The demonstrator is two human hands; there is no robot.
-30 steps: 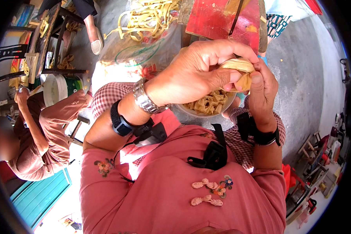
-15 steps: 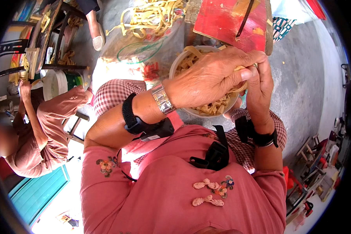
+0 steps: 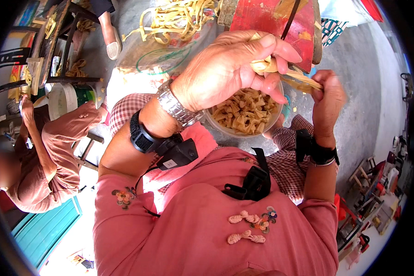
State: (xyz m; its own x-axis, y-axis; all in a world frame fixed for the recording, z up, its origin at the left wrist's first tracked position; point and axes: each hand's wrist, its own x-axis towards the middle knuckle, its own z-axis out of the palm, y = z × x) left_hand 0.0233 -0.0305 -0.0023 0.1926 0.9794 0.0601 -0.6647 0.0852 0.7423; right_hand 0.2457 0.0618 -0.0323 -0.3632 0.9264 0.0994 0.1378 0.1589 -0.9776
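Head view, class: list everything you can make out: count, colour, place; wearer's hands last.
Strip: at least one, yellow, from left hand to right hand
Bowl: one, whitish, upper centre
Pieces: many, tan, in bowl
Plastic bag: one, clear, upper left
Loose strips: many, yellow, top edge
Board: one, red, top centre
Bucket: one, white, left
Shoe: one, pale, upper left
Co-worker: one, brown clothes, left
Panel: one, teal, lower left
Clutter: uncountable, mixed, right edge
Watch: one, silver, left wrist
Hands: two, bare, upper centre

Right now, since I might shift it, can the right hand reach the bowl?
Probably yes: the bowl looks uncovered on its near side, though the right hand holds a strip.
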